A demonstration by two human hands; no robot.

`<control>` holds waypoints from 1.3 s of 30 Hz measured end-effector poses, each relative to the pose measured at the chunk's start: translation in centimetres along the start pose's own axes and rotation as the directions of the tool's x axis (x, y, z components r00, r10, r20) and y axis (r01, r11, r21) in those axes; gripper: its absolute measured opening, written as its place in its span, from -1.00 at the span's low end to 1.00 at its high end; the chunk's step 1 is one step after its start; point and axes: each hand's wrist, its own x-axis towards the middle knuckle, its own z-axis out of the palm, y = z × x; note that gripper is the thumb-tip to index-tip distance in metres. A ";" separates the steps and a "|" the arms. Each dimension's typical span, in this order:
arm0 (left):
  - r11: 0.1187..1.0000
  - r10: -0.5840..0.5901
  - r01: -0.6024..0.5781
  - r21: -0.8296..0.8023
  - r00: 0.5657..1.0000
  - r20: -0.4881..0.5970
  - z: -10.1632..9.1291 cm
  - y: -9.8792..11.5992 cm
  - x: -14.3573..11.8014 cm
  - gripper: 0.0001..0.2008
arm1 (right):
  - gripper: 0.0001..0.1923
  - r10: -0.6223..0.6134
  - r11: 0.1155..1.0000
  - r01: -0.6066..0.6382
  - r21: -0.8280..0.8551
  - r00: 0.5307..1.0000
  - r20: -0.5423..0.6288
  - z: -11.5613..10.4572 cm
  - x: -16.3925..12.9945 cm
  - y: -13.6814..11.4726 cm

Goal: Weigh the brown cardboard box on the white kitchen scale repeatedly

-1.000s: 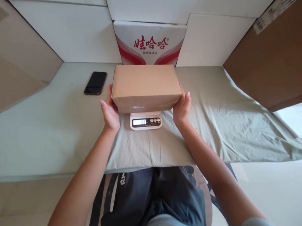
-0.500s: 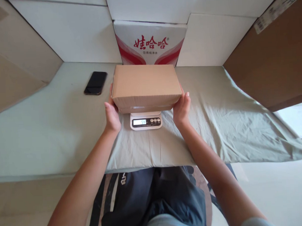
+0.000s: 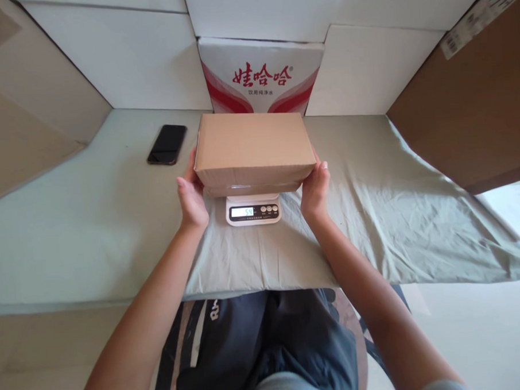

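Note:
A brown cardboard box [image 3: 254, 140] sits on a white digital kitchen scale [image 3: 253, 220], whose lit display seems to read 54. The scale's weighing plate is mostly hidden under the box. My left hand [image 3: 192, 199] is against the box's left side, thumb raised and the other fingers partly behind the edge. At the opposite end, my right hand [image 3: 315, 187] holds the right side in the same way, its thumb sticking up near the lower corner. Both hands have the box between them.
A black smartphone [image 3: 167, 144] lies on the pale green cloth [image 3: 93, 225], left of the box. Behind stand white cartons [image 3: 375, 63] and a red-and-white printed carton [image 3: 261, 74]. Large brown cartons flank the table on the left [image 3: 32, 113] and right [image 3: 475, 105].
The view has shifted very slightly. Both hands stay at the sides of the box, the left thumb a little farther out from it; the box remains on the scale.

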 end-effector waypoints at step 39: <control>0.990 0.123 -0.127 0.062 0.991 0.060 -0.5 -0.6 -0.7 -0.05 | 0.04 -0.102 0.990 0.105 -0.090 0.994 0.038 -0.5 -0.2 1.4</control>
